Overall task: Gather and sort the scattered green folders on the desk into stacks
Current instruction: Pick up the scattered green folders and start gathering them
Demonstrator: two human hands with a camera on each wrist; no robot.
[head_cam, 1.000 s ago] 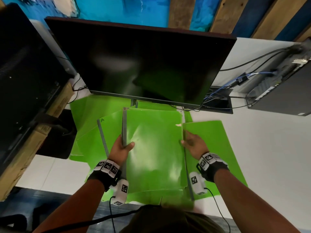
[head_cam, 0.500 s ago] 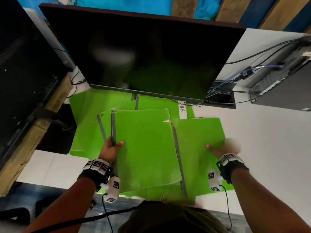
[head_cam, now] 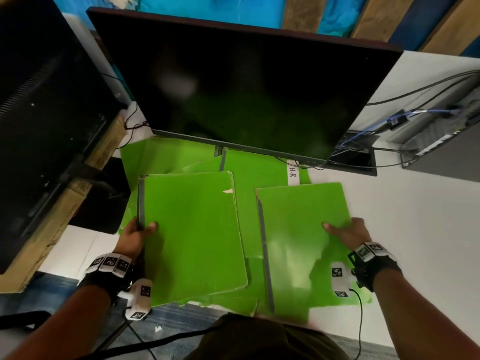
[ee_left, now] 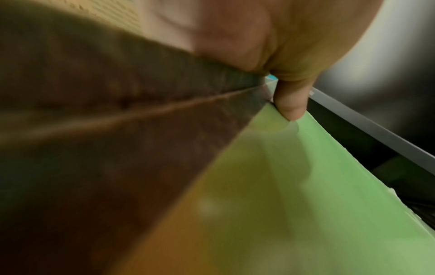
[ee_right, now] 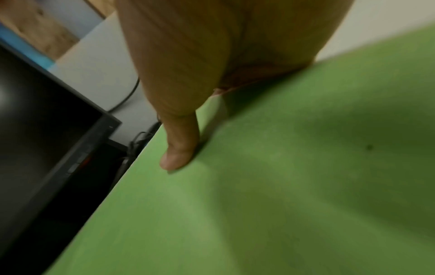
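White desk (head_cam: pixel 405 229) under a dark monitor (head_cam: pixel 241 92): we hold two green folders side by side.

Our left hand (head_cam: pixel 135 236) clamps the grey spine of the left folder (head_cam: pixel 192 235), thumb on top; our right hand (head_cam: pixel 350 233) pinches the outer edge of the right folder (head_cam: pixel 298 229), thumb on its cover. Beyond and beneath both hands, more green folders (head_cam: pixel 259 167) lie overlapped on the desk.

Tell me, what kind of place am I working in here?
Likely an office workstation: a large dark monitor stands on a white desk, cables run to a computer case, and green folders are scattered below.
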